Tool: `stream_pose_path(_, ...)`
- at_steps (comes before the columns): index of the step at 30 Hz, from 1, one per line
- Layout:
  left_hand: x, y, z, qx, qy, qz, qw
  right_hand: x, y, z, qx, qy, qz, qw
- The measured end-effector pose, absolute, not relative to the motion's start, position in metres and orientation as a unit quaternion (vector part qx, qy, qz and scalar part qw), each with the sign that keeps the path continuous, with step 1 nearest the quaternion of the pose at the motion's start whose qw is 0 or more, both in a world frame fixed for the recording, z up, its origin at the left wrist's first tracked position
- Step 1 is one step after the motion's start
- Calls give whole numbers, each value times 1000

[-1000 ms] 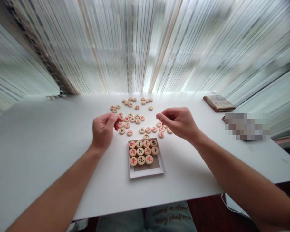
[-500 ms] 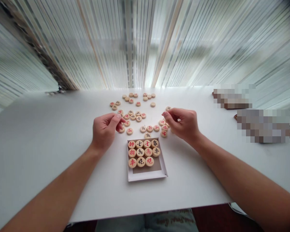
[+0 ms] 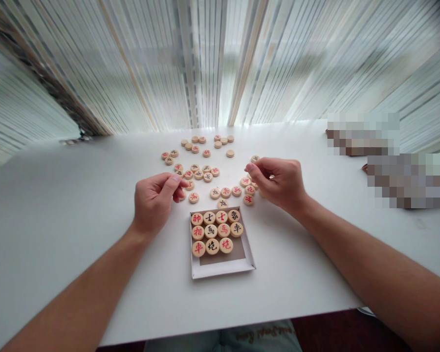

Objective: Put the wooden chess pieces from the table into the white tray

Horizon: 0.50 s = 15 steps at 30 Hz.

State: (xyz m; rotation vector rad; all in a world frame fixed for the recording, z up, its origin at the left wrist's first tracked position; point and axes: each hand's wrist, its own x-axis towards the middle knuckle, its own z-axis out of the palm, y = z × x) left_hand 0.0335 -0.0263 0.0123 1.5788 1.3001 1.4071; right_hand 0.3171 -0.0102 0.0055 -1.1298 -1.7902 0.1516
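Part-full box (image 3: 223,272) at 6 o'clock, loose pieces (image 3: 225,192) at its 12. Your left hand (image 3: 154,199) at its 10, right hand (image 3: 281,181) near 2; fingers curled, can't tell if tight or holding anything. Lay pieces flat in bare spot (image 3: 238,250) (box's 5 o'clock); don't bump rows (image 3: 210,231).
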Motion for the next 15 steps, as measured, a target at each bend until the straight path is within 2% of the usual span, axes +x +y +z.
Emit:
stream_pose_path(9,27,-23,17,586,510,552,302,322,-11,0,-475,-686,192,516)
stream_pose_path(15,17,-17,14,578,506,568,295,324,-9,-2,-474,-676,214,522)
